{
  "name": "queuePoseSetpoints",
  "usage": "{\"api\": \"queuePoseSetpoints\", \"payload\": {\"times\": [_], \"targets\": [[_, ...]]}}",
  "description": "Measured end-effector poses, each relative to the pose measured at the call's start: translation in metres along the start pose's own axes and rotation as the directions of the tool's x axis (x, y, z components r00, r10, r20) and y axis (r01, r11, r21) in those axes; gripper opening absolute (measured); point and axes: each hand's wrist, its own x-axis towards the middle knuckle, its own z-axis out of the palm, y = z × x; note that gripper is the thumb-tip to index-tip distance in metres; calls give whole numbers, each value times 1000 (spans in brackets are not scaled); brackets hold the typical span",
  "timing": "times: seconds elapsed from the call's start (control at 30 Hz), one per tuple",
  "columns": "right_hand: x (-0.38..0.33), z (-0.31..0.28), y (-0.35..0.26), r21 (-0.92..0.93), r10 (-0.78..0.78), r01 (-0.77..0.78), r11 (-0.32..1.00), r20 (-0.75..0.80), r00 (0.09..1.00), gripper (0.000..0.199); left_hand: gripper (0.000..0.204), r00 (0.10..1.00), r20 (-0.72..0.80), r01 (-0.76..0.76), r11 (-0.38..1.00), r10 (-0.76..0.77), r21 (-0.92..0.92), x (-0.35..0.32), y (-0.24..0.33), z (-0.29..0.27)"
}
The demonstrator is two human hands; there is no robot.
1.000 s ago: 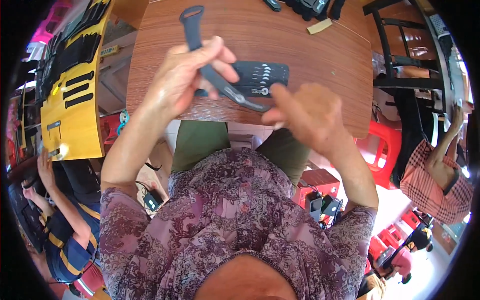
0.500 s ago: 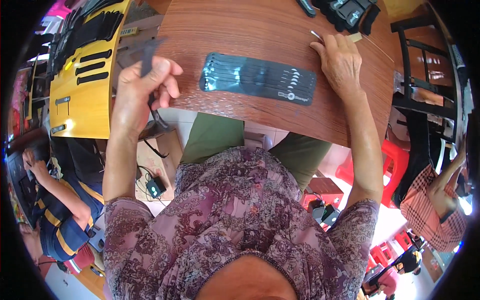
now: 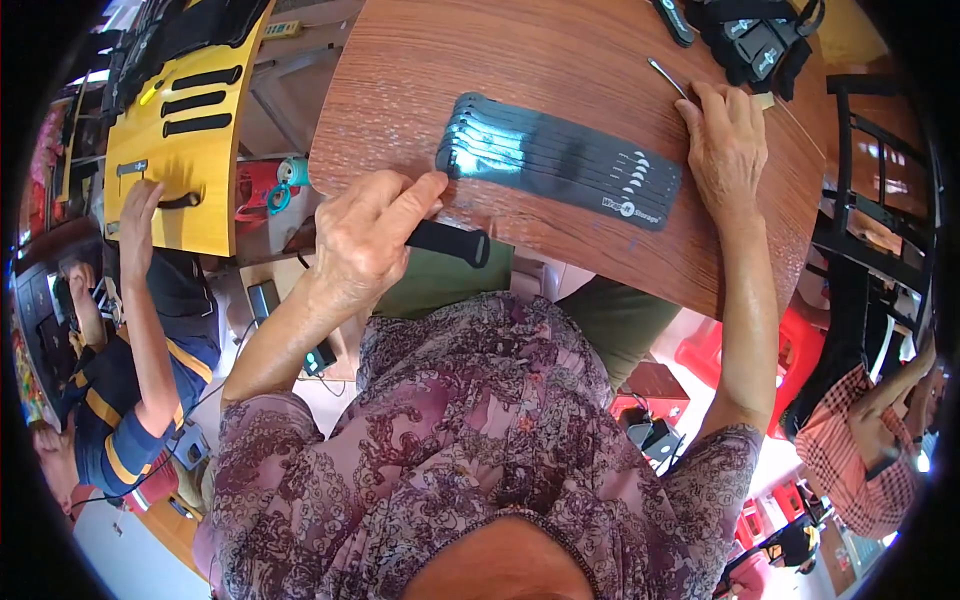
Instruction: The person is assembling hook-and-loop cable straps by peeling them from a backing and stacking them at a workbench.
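A fanned stack of dark straps point(image 3: 560, 160) lies on the wooden table in front of me, shiny at its left end and bearing pale marks at its right. My left hand point(image 3: 365, 230) is closed on a black strap point(image 3: 452, 243), whose rounded free end sticks out over the table's near edge. Its fingertips are by the stack's lower left corner. Right of the stack, my right hand point(image 3: 728, 145) rests on the table, fingers curled over a thin metal tool point(image 3: 667, 77). The tool's shaft pokes out on one side, and a pale end shows beyond the fingers.
Black straps and pads point(image 3: 755, 50) are piled at the table's far right. On the left stands a yellow table point(image 3: 215, 180) with several black straps, where a co-worker's hand point(image 3: 145, 205) reaches in. A red stool point(image 3: 795, 370) is at my right.
My left hand has moved right, bringing the strap close to the stack's left end. My right hand stays beside the stack. The co-worker's hand has come over the yellow table. The view has shifted slightly.
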Motion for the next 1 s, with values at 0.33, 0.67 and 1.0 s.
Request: {"api": "queuePoseSetpoints", "payload": {"times": [0.33,0.67,1.0], "targets": [[-23,-24,-7,82,86,-77,994,-109,990,21,48,1000,-24,9,1000,-9,30,12,-9,11],[-59,-49,-62,503,368,-327,800,19,929,18,54,998,-65,-15,999,18,43,7,-17,15],[-64,-48,-69,502,465,-441,744,87,881,12,44,986,-135,-91,994,97,54,13,-19,23]]}}
